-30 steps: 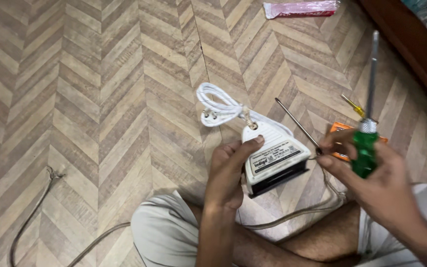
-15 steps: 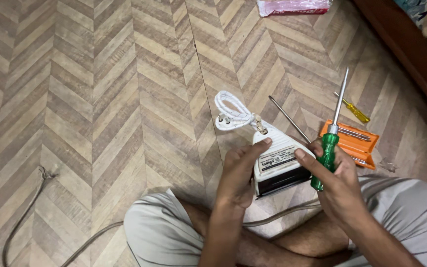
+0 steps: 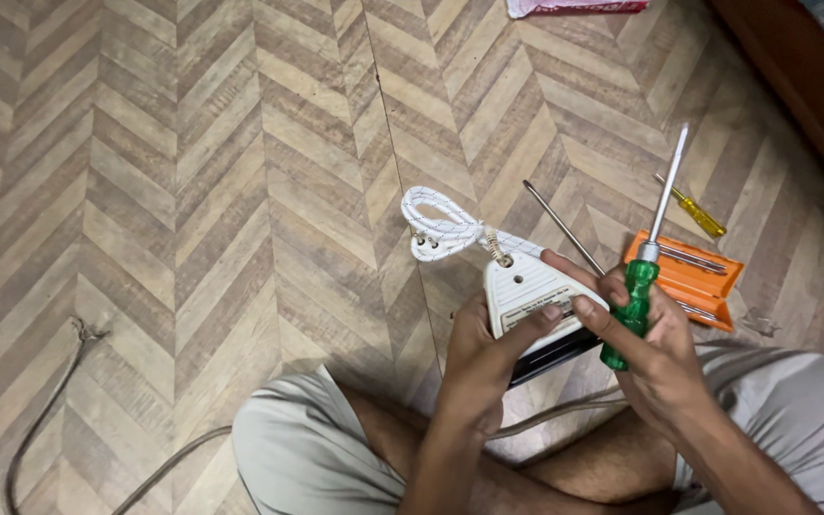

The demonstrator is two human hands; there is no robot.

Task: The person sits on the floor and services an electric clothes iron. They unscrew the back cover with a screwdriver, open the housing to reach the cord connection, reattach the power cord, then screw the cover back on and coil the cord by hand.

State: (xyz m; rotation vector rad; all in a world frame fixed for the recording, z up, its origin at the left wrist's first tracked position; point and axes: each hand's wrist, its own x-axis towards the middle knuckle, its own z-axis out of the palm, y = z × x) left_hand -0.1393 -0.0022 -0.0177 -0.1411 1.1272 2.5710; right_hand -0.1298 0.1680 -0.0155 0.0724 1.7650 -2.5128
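Observation:
I sit cross-legged on the floor with a white clothes iron (image 3: 526, 291) held over my lap, its back plate facing up. My left hand (image 3: 481, 358) grips the iron from the left, thumb across the plate. My right hand (image 3: 646, 348) holds a green-handled screwdriver (image 3: 643, 277) with its shaft pointing up and away, while its fingers also touch the iron's right edge. The iron's white braided cord (image 3: 441, 227) lies coiled on the floor beyond it, plug pins showing.
An orange case of screwdriver bits (image 3: 693, 272), a small yellow screwdriver (image 3: 693, 210) and a loose metal shaft (image 3: 560, 224) lie on the wooden floor to the right. A grey cable (image 3: 45, 410) trails at left. Dark furniture (image 3: 803, 86) stands at upper right.
My right hand has brought the green screwdriver in from the right until its fingers rest against the iron. The left hand keeps its grip on the iron.

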